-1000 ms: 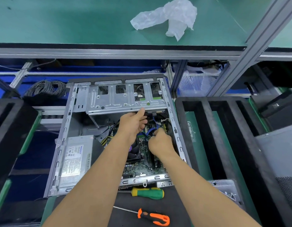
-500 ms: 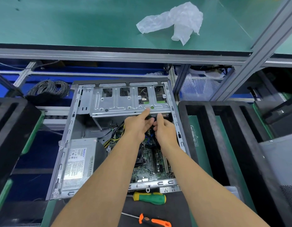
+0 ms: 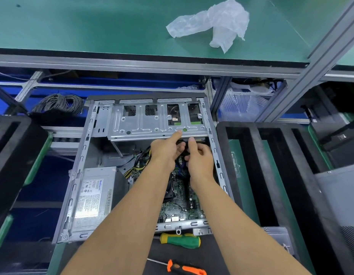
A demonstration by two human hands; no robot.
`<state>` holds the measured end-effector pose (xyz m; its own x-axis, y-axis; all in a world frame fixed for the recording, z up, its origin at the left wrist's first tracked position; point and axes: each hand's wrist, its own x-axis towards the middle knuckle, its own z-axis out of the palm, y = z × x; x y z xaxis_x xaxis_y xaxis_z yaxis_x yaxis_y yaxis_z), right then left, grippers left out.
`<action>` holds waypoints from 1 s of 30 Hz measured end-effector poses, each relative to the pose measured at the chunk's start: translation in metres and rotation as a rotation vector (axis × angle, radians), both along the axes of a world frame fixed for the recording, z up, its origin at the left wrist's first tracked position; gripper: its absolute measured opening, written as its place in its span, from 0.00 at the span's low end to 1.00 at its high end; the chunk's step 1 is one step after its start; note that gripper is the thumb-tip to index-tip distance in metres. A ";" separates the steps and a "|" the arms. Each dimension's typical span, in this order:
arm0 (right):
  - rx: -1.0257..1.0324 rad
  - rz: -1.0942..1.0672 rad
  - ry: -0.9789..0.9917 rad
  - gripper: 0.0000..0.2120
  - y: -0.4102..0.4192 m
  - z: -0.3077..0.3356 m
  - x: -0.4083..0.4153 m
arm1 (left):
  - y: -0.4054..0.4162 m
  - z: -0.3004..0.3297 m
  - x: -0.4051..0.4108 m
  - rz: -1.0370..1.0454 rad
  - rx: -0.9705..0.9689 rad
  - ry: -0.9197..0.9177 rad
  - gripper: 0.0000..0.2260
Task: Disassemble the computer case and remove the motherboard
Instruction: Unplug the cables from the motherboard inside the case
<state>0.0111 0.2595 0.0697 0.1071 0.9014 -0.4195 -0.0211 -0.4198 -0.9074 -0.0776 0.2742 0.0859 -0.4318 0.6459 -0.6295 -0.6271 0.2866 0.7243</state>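
computer case lies open on the surface, motherboard still seated inside. left hand and right hand meet under the drive cage, fingers curled around a dark cable connector. green screwdriver lies just beside the case.

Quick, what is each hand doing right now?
Left hand: index finger on the drive cage, other fingers curled; what they hold cannot be told.
Right hand: curled around a black connector.
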 end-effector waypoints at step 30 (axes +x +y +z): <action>-0.044 0.167 0.016 0.10 -0.016 0.003 0.008 | 0.002 0.002 0.003 0.012 -0.027 0.052 0.12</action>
<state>0.0191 0.2431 0.0727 -0.0498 0.8868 -0.4595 0.0382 -0.4580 -0.8881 -0.0750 0.2767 0.0874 -0.4723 0.6238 -0.6228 -0.5920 0.2991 0.7484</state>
